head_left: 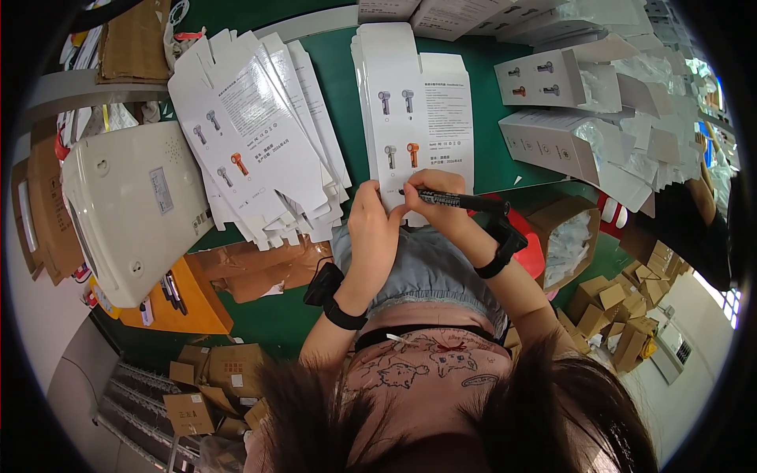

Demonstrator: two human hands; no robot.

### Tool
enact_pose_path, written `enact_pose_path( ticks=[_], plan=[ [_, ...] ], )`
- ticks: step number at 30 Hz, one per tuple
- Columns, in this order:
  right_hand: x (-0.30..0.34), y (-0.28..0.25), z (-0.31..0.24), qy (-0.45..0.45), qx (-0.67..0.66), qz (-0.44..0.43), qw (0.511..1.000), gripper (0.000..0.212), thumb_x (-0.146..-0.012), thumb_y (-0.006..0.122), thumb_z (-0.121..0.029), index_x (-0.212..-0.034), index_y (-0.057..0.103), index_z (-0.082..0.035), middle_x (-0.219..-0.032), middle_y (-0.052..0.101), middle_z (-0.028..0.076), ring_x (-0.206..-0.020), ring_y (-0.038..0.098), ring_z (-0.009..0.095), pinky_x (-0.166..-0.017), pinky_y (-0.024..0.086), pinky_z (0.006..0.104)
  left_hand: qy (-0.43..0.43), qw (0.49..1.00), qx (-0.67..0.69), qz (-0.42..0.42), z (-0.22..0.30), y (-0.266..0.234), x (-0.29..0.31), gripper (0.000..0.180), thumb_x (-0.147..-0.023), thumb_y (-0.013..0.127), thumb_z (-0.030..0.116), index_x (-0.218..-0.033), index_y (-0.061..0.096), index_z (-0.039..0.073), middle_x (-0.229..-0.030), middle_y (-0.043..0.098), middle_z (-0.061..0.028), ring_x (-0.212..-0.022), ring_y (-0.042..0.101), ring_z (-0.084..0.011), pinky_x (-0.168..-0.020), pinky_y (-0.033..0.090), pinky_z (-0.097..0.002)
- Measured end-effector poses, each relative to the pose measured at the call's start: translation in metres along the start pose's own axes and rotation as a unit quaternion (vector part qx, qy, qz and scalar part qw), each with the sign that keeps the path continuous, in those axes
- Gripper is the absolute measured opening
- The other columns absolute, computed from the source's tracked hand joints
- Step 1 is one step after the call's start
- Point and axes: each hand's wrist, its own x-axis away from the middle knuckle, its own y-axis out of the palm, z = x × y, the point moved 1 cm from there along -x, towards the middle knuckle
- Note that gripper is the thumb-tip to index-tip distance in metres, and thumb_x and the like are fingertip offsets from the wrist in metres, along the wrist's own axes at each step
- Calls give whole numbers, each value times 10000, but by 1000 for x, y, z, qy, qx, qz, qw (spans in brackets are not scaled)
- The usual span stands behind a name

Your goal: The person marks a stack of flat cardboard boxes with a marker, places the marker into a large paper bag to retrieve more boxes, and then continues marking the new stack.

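Note:
A stack of flat white cartons [445,102] printed with small handheld fans lies in front of me on the green table. My right hand [436,193] is closed round a black marker pen [465,202], its tip end at the carton's lower part. My left hand [374,229] is closed at the near edge of the same stack, fingers curled against it and thumb toward my right hand. To the left lies a larger, fanned-out pile of similar flat cartons [260,150].
At far left stands a cream-coloured machine [130,205], with pens [173,292] beside it on an orange surface. Opened white boxes [544,83] with clear plastic bags line the right side. A brown carton [564,244] of plastic bags and a red container [520,236] sit near my right forearm.

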Motion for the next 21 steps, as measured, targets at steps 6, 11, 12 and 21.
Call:
enact_pose_path(
  ticks=[6, 11, 12, 21],
  plan=[
    [1, -10, -10, 6, -38, 16, 999, 59, -701, 611, -40, -678, 571, -2, -552, 551, 57, -487, 537, 115, -459, 418, 229, -23, 999, 31, 10, 11, -8, 0, 355, -657, 658, 2, -936, 443, -36, -804, 522, -177, -678, 540, -316, -589, 430, -351],
    [-7, -40, -23, 74, -263, 191, 943, 93, -779, 529, -38, -699, 535, 8, -587, 560, 43, -511, 542, 96, -470, 406, 196, -94, 974, 199, 60, 34, -58, 5, 327, -674, 662, -17, -940, 471, -21, -763, 567, -80, -672, 570, -147, -584, 445, -243],
    [-15, -46, -24, 73, -264, 190, 943, 93, -779, 529, -38, -699, 535, 8, -587, 560, 43, -511, 542, 96, -470, 406, 196, -89, 971, 206, 87, 35, -79, 6, 341, -677, 664, -19, -960, 472, -18, -758, 564, -60, -680, 565, -129, -585, 446, -226],
    [-72, -29, -4, 88, -114, 75, 987, 108, -785, 551, -71, -715, 542, 10, -581, 555, 23, -510, 518, 58, -484, 384, 171, 103, 951, -145, 251, 37, -106, 6, 435, -667, 704, 125, -1024, 477, 23, -986, 477, -148, -935, 454, -276, -751, 402, -346]
  ],
)
